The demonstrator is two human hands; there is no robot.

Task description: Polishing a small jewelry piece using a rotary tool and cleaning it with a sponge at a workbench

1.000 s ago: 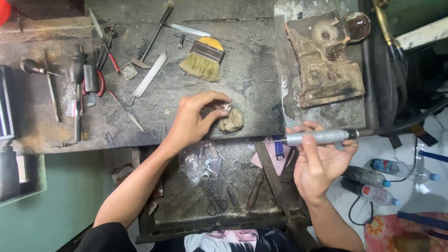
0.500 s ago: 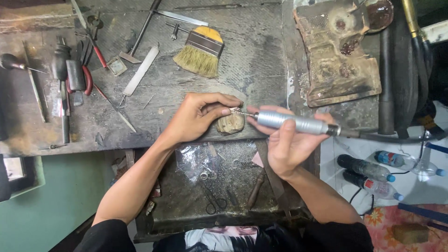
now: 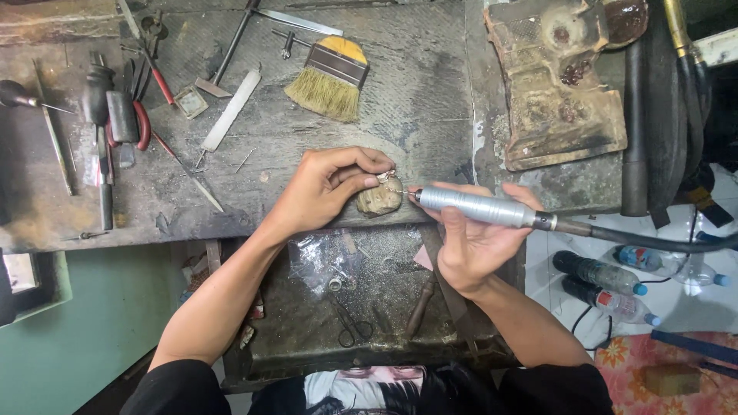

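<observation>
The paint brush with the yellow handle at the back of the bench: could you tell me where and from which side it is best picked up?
Grip the paint brush by its yellow handle, at the end farthest from the person, probably coming from above. It lies flat with the bristles splayed toward the near-left, so the handle is the firm, narrow part. Both the left hand and the right hand are occupied nearer the bench edge.

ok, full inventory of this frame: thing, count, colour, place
bench: 1, dark grey, top
brush: 1, yellow handle, top centre
file: 1, pale, left of brush
pliers: 1, red handles, far left
block: 1, tan, bench edge
small piece: 1, silvery, on block
handpiece: 1, silver, tip near small piece
tray: 1, dark, below bench
scissors: 1, dark, in tray
bottles: 3, clear, floor right
left hand: fingers on small piece
right hand: grips handpiece
</observation>
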